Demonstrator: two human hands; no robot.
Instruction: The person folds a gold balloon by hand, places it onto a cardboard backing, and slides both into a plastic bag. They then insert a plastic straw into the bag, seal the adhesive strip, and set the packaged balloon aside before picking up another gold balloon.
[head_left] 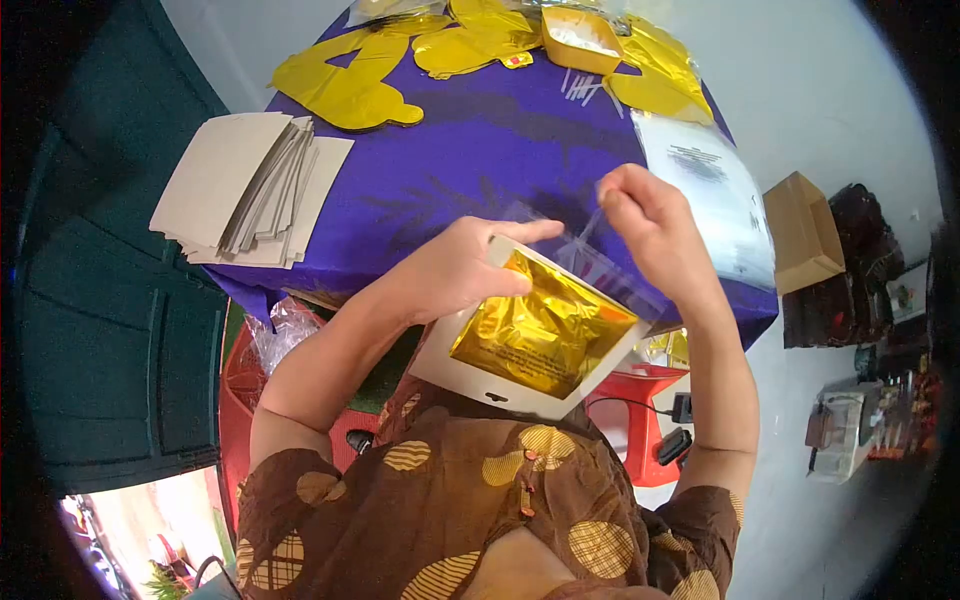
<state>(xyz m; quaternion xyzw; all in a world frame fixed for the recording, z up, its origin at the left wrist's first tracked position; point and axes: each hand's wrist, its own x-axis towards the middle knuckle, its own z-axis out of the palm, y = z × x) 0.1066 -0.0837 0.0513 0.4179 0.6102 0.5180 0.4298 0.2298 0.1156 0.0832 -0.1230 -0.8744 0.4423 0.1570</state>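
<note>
My left hand (455, 262) grips a white card package (432, 362) near its upper left corner, thumb on the front and index finger stretched over the clear plastic at its edge. Folded gold foil (540, 330) with small printed text fills the middle of the card, and a hang hole lies near its lower edge. A clear plastic flap (625, 283) sticks out from the package's far side. Just above that flap, my right hand (650, 225) is closed in a pinch. A thin clear strip (588, 228) runs from its fingertips down toward the flap.
On the purple-covered table (480, 150) lie a stack of white cards (225, 185), flat gold foil balloons (365, 85), a yellow tub (580, 45), thin clear straws (580, 88) and a pile of clear plastic sleeves (705, 190). A red stool (640, 400) stands below the table's front edge.
</note>
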